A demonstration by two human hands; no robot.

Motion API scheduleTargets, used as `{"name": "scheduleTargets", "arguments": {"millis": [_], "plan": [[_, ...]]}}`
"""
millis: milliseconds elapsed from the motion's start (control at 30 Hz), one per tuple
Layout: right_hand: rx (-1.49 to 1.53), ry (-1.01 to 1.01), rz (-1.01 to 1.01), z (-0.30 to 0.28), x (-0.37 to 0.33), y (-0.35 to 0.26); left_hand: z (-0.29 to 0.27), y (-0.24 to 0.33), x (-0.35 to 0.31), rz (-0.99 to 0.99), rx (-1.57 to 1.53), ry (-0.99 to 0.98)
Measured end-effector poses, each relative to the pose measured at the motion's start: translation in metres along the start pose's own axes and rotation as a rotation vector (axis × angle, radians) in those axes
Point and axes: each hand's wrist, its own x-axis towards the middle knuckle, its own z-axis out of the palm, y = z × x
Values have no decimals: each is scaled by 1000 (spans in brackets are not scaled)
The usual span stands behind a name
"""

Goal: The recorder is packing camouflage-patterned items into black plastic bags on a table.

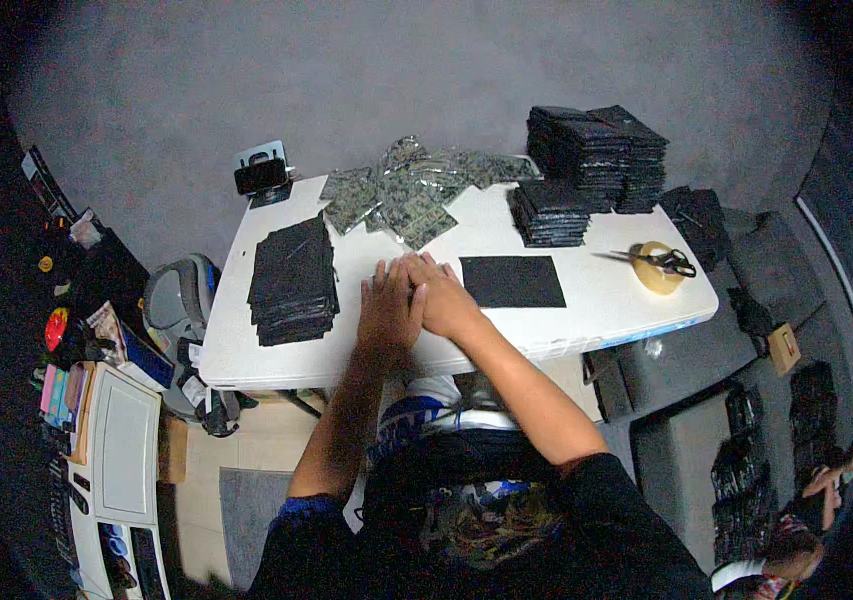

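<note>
My left hand (389,313) lies with fingers stretched out over the middle of the white table (396,357). Against it, thumb area overlapping, rests my right hand (444,297), its fingers also extended. No held object shows in either hand; what is under the palms is hidden. Just right of my right hand is a flat black rectangular sheet or pouch (513,281). To the left of my left hand stands a stack of black flat pouches (293,280). Beyond my fingertips are several shiny, patterned plastic packets (405,200) in a loose heap.
Taller black stacks (596,155) and a lower one (550,213) fill the table's far right. Scissors (674,263) lie on a tape roll (658,280) at the right. A phone on a stand (262,178) is at the far left corner. Another person (796,550) is at lower right.
</note>
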Motion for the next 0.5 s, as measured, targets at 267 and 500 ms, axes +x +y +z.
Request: {"name": "scheduleTargets", "arguments": {"millis": [267,500], "plan": [[29,-125,39,21,5,23,7,5,-1,-64,109,-88],[-38,-228,55,15,4,16,13,-6,-7,-47,222,-55]]}}
